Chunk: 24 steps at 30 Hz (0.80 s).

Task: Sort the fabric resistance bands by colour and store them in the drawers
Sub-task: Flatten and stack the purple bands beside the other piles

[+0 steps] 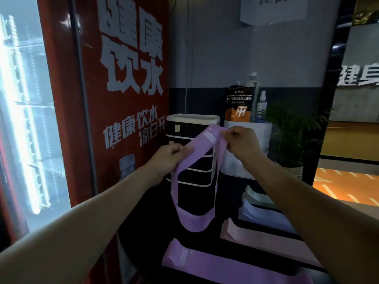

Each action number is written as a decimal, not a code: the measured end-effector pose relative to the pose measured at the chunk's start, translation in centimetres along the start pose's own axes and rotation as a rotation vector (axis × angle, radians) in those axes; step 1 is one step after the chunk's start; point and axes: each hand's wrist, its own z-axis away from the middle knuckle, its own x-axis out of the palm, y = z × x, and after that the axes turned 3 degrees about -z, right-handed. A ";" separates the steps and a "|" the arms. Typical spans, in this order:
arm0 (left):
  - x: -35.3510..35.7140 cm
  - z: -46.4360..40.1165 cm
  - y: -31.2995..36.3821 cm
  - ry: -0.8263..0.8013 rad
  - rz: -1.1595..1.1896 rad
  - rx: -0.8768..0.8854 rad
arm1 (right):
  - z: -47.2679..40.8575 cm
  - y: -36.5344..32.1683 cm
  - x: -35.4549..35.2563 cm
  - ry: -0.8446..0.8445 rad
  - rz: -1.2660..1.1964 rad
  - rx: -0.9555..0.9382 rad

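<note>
Head view: the left hand (167, 155) and the right hand (243, 143) each pinch the top of a purple band (191, 221), held as an open loop before the drawer unit (192, 160); its long axis hangs near vertical, top edge rising rightward; folding flat seems needed next, then stowing, as purple (205, 263), pink (264, 236) and pale (262, 218) stacks wait on the bench (207, 238).

A lit glass-door fridge (22, 111) glows white at the left beside a red panel (123, 99) with white Chinese lettering, a grey wall (256, 56) with a dark lower band stands behind, and a potted plant (295, 136) and an orange floor (346, 185) lie to the right.
</note>
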 end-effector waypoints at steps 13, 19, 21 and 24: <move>1.1 4.2 1.8 -0.086 -0.111 -0.126 | 4.1 0.9 -5.2 0.121 -0.092 0.182; 1.7 4.8 2.1 -0.154 -0.131 -0.144 | 5.6 -0.9 -5.0 0.000 -0.109 0.105; 2.1 4.9 2.5 -0.192 -0.119 -0.159 | 5.8 -2.1 -5.2 -0.044 -0.130 0.056; 2.8 4.9 3.3 -0.236 -0.015 -0.187 | 6.0 -3.6 -5.2 -0.095 -0.171 0.013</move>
